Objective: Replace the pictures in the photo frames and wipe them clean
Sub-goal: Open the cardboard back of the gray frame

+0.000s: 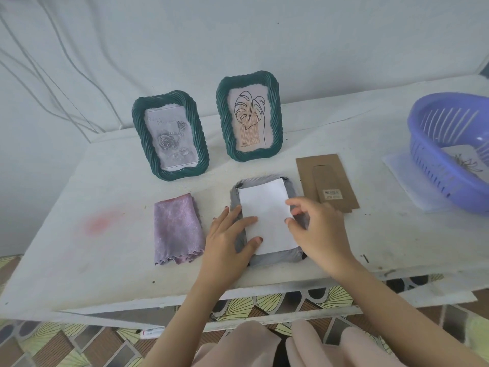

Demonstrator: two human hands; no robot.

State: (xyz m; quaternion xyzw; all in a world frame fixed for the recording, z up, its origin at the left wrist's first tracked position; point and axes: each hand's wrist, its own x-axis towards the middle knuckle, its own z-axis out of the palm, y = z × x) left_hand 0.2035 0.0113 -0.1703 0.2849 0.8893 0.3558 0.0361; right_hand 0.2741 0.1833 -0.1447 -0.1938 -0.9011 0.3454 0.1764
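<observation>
Smooth white paper (267,215) in face-down grey frame (280,256); left hand (225,234) flat, fingers straight, pressing it; right hand (315,229) fingers bent at edge, pinch unclear.

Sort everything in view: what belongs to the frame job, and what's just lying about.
Job: face-down frame, white paper, brown backing board, purple cloth, rose frame, leaf frame, basket holding a picture.
Lying about: wall cables, tube on floor.

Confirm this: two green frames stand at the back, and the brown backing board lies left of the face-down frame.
Wrong side: in the head view the brown backing board lies right of the face-down frame. The two green frames do stand at the back.
</observation>
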